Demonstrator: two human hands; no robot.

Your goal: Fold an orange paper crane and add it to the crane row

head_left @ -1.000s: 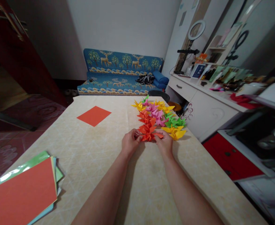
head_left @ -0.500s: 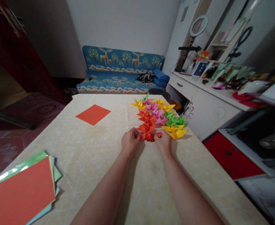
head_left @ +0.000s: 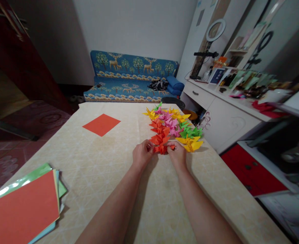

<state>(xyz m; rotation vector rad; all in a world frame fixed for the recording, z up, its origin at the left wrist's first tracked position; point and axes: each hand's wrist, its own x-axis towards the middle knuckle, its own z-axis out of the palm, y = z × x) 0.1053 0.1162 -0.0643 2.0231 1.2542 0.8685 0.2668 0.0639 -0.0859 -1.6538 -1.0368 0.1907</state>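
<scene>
My left hand [head_left: 142, 155] and my right hand [head_left: 177, 154] both pinch a small orange folded paper crane [head_left: 162, 148] that rests on the beige table [head_left: 100, 159]. Each hand holds one side of it, fingers closed. Just beyond it lie rows of folded cranes [head_left: 173, 127] in orange, pink, yellow and green, touching one another. A flat orange paper square [head_left: 101, 124] lies farther left on the table.
A stack of coloured paper sheets [head_left: 24, 206] with an orange one on top sits at the near left corner. A white cabinet [head_left: 215, 112] stands close to the table's right edge. A blue patterned sofa [head_left: 131, 79] is behind the table.
My hands have drawn slightly closer together on the orange crane, squeezing its wings inward. Everything else on the table has stayed in place.
</scene>
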